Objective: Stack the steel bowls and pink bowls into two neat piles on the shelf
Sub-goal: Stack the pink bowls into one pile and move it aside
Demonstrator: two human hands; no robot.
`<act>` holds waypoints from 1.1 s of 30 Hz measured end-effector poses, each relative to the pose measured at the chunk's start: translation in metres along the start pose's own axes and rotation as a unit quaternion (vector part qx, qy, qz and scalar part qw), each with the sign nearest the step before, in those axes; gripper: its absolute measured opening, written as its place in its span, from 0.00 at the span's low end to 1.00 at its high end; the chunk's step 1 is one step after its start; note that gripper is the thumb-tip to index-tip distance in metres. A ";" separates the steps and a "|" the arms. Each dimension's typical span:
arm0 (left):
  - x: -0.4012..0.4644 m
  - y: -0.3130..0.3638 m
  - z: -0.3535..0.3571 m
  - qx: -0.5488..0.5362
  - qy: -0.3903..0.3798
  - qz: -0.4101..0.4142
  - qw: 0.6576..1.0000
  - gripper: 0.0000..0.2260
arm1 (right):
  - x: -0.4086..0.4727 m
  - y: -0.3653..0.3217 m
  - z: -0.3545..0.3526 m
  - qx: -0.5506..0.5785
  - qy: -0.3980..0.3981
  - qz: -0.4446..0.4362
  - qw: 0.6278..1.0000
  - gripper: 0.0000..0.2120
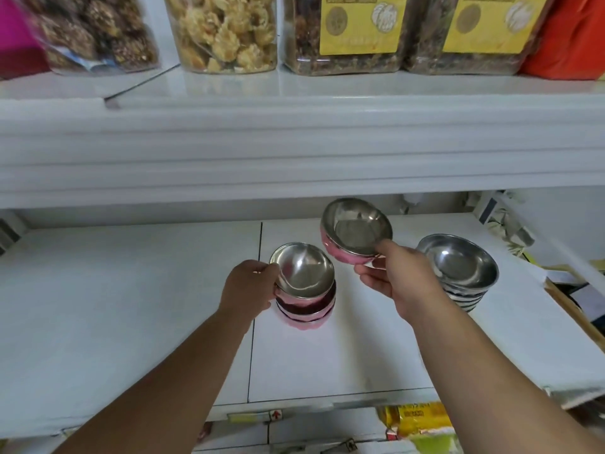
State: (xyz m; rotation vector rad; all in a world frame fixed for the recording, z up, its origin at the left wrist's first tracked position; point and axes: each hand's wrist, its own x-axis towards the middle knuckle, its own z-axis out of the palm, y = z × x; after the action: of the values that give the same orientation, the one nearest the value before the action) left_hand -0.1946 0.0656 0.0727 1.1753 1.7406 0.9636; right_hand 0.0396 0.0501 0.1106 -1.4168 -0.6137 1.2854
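One pink bowl [353,239] pinched in your right hand [397,280], at two o'clock of the pink stack [304,299]; left hand [250,285] grips its top rim. Level, centre, lower.

I see four clear snack jars [226,31] on the upper shelf [294,86]; a red bag [569,34] just right of them.

Your left hand [250,285]: arm extended forward, bare forearm, fingers curled in a grip, thumb uppermost, knuckles facing you. Your right hand [397,280]: arm extended forward and held higher, thumb on top, fingers [370,278] pinched beneath, wrist tilted slightly inward.
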 end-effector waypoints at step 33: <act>-0.002 -0.061 0.018 -0.281 -0.111 -0.170 0.938 0.23 | -0.011 0.072 0.025 -0.152 -0.026 0.089 0.984 0.23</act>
State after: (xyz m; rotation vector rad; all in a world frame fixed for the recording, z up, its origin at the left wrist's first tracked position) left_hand -0.1980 0.0492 0.0113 0.5641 1.3015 0.9802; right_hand -0.0059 0.0280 0.0532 -1.7246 -0.7578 1.4171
